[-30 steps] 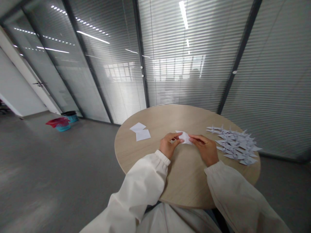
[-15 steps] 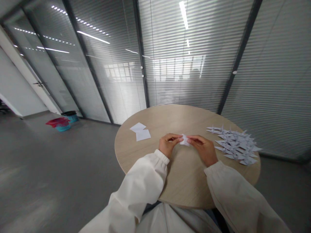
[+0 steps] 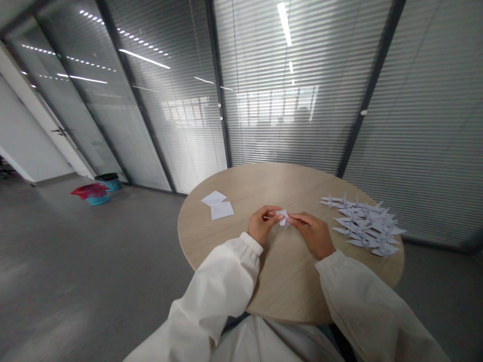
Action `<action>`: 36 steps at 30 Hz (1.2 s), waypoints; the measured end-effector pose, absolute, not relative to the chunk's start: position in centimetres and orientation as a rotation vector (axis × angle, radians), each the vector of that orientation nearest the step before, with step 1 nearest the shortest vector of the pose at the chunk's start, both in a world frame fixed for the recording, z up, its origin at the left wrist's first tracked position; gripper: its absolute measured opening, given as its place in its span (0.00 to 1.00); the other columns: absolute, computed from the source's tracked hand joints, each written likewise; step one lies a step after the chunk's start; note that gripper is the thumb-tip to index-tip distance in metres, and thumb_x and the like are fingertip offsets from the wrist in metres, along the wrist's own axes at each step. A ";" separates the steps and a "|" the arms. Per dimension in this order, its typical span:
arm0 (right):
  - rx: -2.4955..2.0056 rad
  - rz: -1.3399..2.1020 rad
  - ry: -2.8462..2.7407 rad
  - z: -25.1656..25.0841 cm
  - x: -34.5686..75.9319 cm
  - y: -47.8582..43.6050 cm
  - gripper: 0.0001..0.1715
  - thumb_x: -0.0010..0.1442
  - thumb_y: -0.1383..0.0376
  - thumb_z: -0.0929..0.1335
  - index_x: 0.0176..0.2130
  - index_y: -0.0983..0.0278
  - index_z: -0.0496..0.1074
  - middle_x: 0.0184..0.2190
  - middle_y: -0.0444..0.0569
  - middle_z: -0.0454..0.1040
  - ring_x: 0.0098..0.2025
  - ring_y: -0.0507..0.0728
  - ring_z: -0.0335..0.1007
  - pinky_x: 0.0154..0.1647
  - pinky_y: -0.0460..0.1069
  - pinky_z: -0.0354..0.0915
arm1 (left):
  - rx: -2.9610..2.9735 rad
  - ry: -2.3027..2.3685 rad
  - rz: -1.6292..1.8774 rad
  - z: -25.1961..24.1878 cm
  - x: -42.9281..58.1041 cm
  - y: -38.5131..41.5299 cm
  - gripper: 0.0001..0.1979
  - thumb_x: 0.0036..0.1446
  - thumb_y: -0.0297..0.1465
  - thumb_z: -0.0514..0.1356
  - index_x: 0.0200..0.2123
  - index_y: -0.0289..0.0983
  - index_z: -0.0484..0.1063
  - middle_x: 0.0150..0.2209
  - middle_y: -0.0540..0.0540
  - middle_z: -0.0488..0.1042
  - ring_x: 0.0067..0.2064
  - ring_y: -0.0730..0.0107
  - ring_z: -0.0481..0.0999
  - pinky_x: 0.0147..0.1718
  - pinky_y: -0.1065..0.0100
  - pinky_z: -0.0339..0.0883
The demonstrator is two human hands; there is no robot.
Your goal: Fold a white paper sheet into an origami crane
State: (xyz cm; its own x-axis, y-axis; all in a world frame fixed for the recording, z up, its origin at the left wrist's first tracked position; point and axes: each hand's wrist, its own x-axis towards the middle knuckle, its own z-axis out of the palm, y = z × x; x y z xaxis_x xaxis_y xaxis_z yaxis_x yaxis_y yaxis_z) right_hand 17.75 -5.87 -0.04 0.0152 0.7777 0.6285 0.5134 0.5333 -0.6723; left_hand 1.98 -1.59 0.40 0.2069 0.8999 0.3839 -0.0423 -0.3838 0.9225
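A small folded piece of white origami paper (image 3: 283, 218) is pinched between my left hand (image 3: 262, 224) and my right hand (image 3: 311, 233), just above the middle of the round wooden table (image 3: 287, 281). Both hands' fingertips meet on it, and they hide part of its folds. To the left lie two flat white paper squares (image 3: 218, 207). To the right, a heap of folded paper cranes (image 3: 363, 225) sits a short way from my right hand, not touching it.
White sleeves cover both my forearms and rest near the table's near edge. Glass partitions with blinds stand behind the table. On the grey floor at the far left are a blue basket with a red cloth (image 3: 95, 194) and a dark-lidded bin (image 3: 108, 181).
The paper in my fingers has been folded smaller and narrower. My hands have drawn closer together around it.
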 end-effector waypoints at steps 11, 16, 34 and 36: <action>-1.139 0.198 -1.527 -0.1 18.2 -5.6 0.14 0.55 0.55 0.66 0.32 0.61 0.76 0.33 0.50 0.73 0.36 0.56 0.69 0.33 0.49 0.65 | 1.728 0.838 1.319 0.2 2.0 -1.6 0.14 0.47 0.40 0.62 0.34 0.36 0.77 0.40 0.41 0.73 0.42 0.65 0.71 0.37 0.68 0.65; -1.174 0.474 -1.523 0.0 18.1 -5.7 0.15 0.54 0.54 0.66 0.32 0.62 0.75 0.30 0.49 0.74 0.33 0.55 0.70 0.35 0.49 0.65 | 1.633 0.809 1.246 -0.2 2.0 -1.2 0.17 0.45 0.41 0.63 0.32 0.31 0.76 0.30 0.43 0.75 0.32 0.70 0.72 0.34 0.69 0.65; -0.947 1.149 -1.209 0.1 17.8 -5.5 0.14 0.49 0.57 0.66 0.35 0.62 0.65 0.25 0.46 0.73 0.25 0.54 0.69 0.28 0.50 0.66 | 1.836 0.731 1.221 0.6 1.9 -3.2 0.20 0.52 0.32 0.57 0.50 0.41 0.67 0.48 0.42 0.66 0.48 0.63 0.66 0.33 0.71 0.67; -0.939 1.206 -1.226 0.0 17.7 -5.6 0.15 0.49 0.57 0.67 0.36 0.63 0.65 0.26 0.47 0.73 0.27 0.55 0.70 0.30 0.51 0.67 | 1.888 0.775 1.195 0.5 1.9 -3.1 0.22 0.51 0.31 0.59 0.51 0.42 0.66 0.49 0.42 0.67 0.49 0.63 0.66 0.34 0.72 0.66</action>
State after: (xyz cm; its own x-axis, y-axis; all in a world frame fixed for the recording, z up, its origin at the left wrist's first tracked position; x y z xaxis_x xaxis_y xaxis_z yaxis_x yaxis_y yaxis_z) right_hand 17.72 -5.58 0.01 -0.0622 0.9831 0.1724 -0.1555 0.1611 -0.9746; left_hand 1.92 -3.14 0.48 0.3786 0.8023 0.4615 0.0942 -0.5295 0.8431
